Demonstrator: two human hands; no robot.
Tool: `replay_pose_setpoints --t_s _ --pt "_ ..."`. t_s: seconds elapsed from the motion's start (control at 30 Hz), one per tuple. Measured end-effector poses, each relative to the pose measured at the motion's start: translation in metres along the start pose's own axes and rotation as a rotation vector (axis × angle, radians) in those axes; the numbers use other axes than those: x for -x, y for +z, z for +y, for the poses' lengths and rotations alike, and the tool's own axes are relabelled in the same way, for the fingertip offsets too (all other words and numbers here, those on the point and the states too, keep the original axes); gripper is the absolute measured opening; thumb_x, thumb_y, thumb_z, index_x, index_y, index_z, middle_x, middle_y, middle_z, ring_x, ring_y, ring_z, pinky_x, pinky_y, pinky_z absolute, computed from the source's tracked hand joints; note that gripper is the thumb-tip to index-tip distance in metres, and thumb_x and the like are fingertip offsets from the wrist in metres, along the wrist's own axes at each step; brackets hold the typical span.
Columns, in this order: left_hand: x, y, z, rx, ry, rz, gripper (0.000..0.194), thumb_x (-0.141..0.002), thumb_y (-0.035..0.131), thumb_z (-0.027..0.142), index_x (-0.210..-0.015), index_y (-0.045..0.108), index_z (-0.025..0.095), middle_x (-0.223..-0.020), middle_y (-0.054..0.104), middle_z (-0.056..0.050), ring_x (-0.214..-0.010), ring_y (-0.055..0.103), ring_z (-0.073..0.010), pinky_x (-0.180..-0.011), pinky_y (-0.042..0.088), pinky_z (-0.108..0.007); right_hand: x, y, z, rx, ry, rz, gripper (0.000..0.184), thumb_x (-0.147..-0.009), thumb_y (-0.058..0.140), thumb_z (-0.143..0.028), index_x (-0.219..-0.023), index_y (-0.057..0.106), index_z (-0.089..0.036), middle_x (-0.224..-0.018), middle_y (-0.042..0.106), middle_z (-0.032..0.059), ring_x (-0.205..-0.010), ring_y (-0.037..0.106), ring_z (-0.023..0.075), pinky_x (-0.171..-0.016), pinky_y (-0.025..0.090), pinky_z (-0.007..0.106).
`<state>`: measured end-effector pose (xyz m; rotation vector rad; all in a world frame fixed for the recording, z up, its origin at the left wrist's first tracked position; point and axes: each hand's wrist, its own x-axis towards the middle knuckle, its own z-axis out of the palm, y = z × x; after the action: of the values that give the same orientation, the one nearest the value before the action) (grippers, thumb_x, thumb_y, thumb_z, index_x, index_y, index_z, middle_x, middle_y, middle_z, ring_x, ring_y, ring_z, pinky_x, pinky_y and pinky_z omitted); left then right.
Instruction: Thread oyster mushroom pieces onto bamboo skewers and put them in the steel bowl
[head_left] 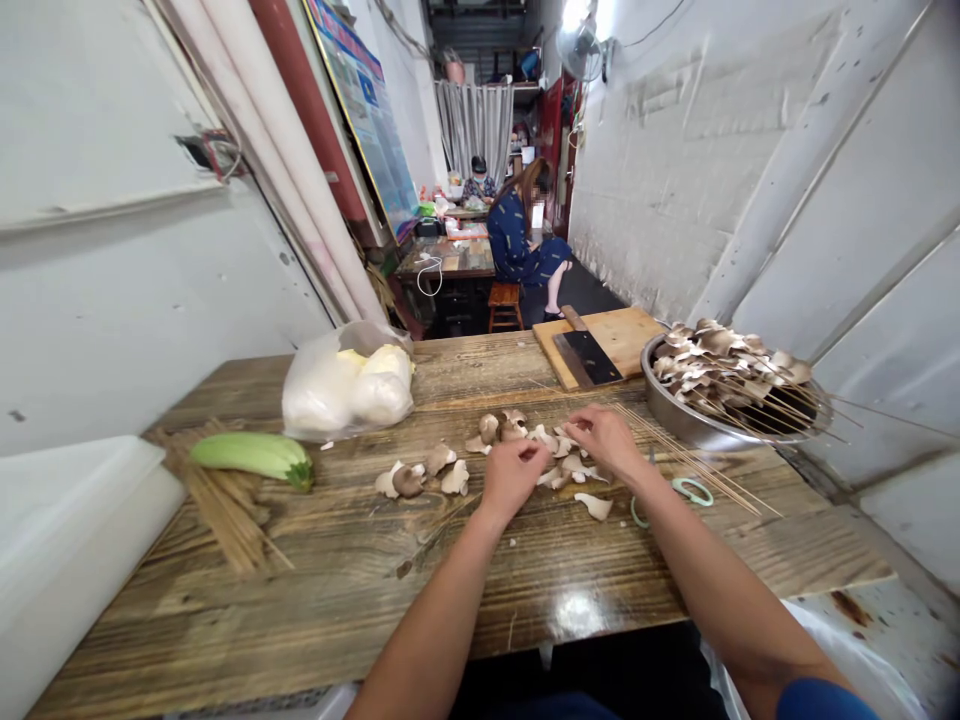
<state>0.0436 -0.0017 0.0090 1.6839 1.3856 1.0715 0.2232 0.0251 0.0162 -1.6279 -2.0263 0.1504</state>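
Note:
Torn pieces of oyster mushroom (594,506) lie scattered over the middle of the wooden table. At the centre of this pile, my left hand (516,474) has its fingers curled together, and what lies between them is hidden. Just to its right, my right hand (602,436) pinches at a pale mushroom piece at the pile's edge. Loose mushrooms (409,480) sit to the left of my hands. Green-handled scissors (691,491) lie partly under my right forearm. Thin bamboo skewers (694,460) lie to the right of the pile.
A steel bowl (679,412) of skewered mushrooms stands at the right edge. Behind are a cutting board (626,335) and a cleaver (589,357). A plastic bag (315,385), a green gourd (251,455) and a skewer bundle (225,510) are left. Two people sit farther back.

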Motion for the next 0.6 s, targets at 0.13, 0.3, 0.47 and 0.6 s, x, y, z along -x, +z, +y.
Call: replay_pose_setpoints --t_s 0.13,0.3,0.47,0.6 --pt "-0.009 -0.019 0.000 0.042 -0.110 0.512 0.037 -0.079 0.045 0.043 -0.057 0.059 0.017 -0.052 0.055 0.001 -0.056 0.049 -0.0122 -0.056 0.035 -0.022 -0.005 0.015 -0.015 0.013 -0.151 -0.057 0.020 -0.082 0.054 -0.030 -0.085 0.069 -0.017 -0.084 0.066 0.0060 -0.081 0.057 0.0163 -0.074 0.039 0.025" --pt "-0.017 -0.024 -0.009 0.185 -0.254 0.575 0.037 -0.081 0.041 0.045 -0.074 0.064 0.016 -0.059 0.060 -0.001 -0.064 0.053 -0.0140 -0.058 0.038 -0.023 -0.023 0.042 -0.036 0.144 -0.123 -0.166 0.024 -0.084 0.051 -0.032 -0.085 0.070 -0.017 -0.087 0.064 0.0095 -0.088 0.053 0.0197 -0.081 0.036 0.030" --pt "-0.019 -0.017 -0.011 0.316 -0.123 0.658 0.035 -0.077 0.048 0.045 -0.070 0.064 0.014 -0.062 0.062 -0.002 -0.064 0.055 -0.0139 -0.060 0.039 -0.023 -0.037 0.058 -0.045 0.126 -0.047 -0.132 0.025 -0.078 0.056 -0.034 -0.071 0.070 -0.014 -0.083 0.063 0.0125 -0.089 0.051 0.0233 -0.078 0.034 0.033" --pt "-0.019 -0.015 -0.013 0.336 -0.095 0.638 0.033 -0.075 0.052 0.043 -0.067 0.064 0.014 -0.064 0.062 -0.002 -0.064 0.054 -0.0134 -0.063 0.040 -0.024 -0.039 0.060 -0.042 0.020 0.014 -0.068 0.018 -0.067 0.063 -0.030 -0.059 0.067 -0.015 -0.073 0.064 0.0098 -0.082 0.054 0.0220 -0.078 0.034 0.032"
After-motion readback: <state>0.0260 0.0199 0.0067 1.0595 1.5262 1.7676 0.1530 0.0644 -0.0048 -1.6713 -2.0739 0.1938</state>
